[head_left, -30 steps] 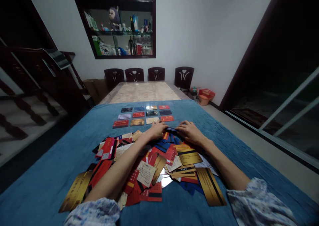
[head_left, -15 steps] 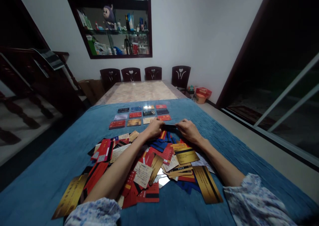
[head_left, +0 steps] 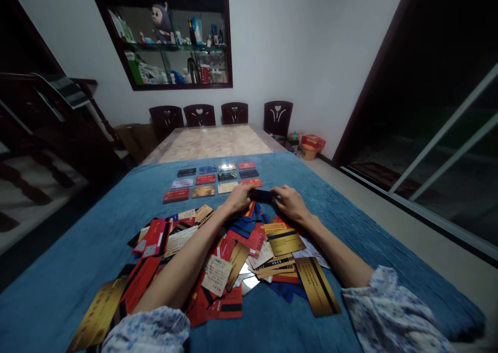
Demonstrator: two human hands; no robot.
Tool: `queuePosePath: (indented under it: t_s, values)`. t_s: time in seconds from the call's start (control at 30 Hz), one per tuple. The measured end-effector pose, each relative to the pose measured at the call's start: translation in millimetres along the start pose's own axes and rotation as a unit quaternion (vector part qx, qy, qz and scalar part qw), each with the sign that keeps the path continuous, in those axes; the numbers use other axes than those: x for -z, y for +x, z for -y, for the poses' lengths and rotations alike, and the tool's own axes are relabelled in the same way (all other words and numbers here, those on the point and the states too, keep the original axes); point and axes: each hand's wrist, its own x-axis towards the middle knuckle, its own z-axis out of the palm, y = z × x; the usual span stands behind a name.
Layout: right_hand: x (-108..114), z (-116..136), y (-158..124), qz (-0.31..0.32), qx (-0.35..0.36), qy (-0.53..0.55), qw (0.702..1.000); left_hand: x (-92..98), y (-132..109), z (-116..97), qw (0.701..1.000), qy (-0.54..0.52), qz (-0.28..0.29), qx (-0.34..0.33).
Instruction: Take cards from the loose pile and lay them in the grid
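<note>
My left hand (head_left: 238,198) and my right hand (head_left: 290,202) grip a dark, nearly black card (head_left: 263,195) by its two ends. It may be a small stack; I cannot tell. Beneath my hands and forearms spreads a loose heap of bank-style cards. In it lie a gold card (head_left: 286,242), a blue card (head_left: 243,227), a cream card (head_left: 216,275) and a red card (head_left: 249,239). Just beyond my left hand are neat rows of cards laid flat, among them a red card (head_left: 205,179), a gold card (head_left: 203,191) and a cream card (head_left: 227,187).
A blue cloth (head_left: 105,233) covers the near part of the table, with bare tabletop (head_left: 218,137) beyond. Dark chairs (head_left: 278,117) stand at the far end. A wall cabinet (head_left: 181,87) holds bottles and a plush toy (head_left: 161,22). An orange bucket (head_left: 309,152) is on the floor.
The dark card has tilted between my hands, so more of its broad face shows. The whole view has shifted slightly. The cards on the cloth lie as before.
</note>
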Motion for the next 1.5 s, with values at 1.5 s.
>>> queuePosePath:
  t_s: [1.5]
  values:
    - [-6.2,-4.2,1.6,-0.192,0.136,0.007,0.972,0.1,-7.2,-23.0,0.980,-0.149,-0.118,-0.063]
